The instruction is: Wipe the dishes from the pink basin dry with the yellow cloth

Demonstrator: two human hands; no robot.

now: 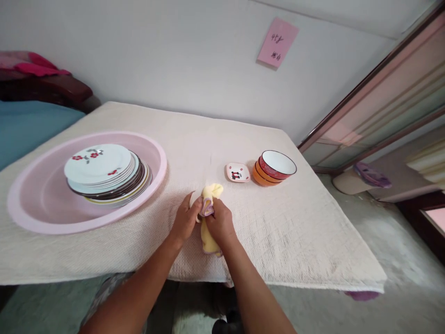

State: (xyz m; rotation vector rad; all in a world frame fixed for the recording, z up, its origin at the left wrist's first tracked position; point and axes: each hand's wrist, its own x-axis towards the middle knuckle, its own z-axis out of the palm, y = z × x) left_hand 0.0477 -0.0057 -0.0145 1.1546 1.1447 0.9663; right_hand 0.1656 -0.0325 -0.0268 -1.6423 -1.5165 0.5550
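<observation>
Pink oval basin holds stacked round plates; red-and-orange bowls nest together; left grip holds white dish, right grip yellow cloth.

Looks like home room: cloth-covered table, pink basin with stacked plates, lined wastebin.
</observation>
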